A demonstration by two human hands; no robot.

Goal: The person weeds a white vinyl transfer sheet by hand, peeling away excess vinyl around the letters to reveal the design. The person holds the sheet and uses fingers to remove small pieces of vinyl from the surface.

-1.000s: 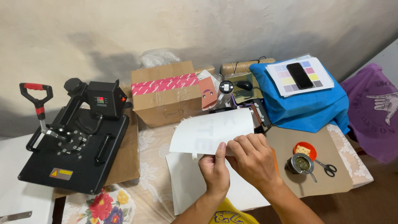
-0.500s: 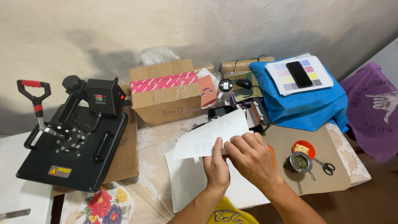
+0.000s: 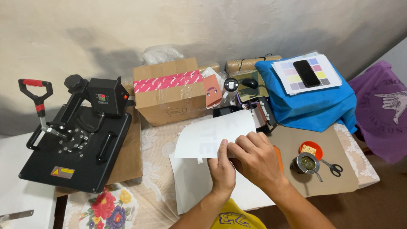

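Note:
Both of my hands hold a white sheet of paper just above the table, near its front middle. My left hand pinches the sheet's lower edge with the thumb on top. My right hand grips the same edge right beside it, its fingers curled over the paper. Faint mirrored letters show through the sheet. A second white sheet lies flat on the table under my hands.
A black heat press with a red-handled lever stands at the left. A taped cardboard box sits behind. A blue cloth bears colour sheets and a phone. Scissors, a metal cup and an orange lid lie right.
The sheet has dropped lower and flattened toward the table. My hands have shifted slightly along its lower edge. The camera has tilted a little.

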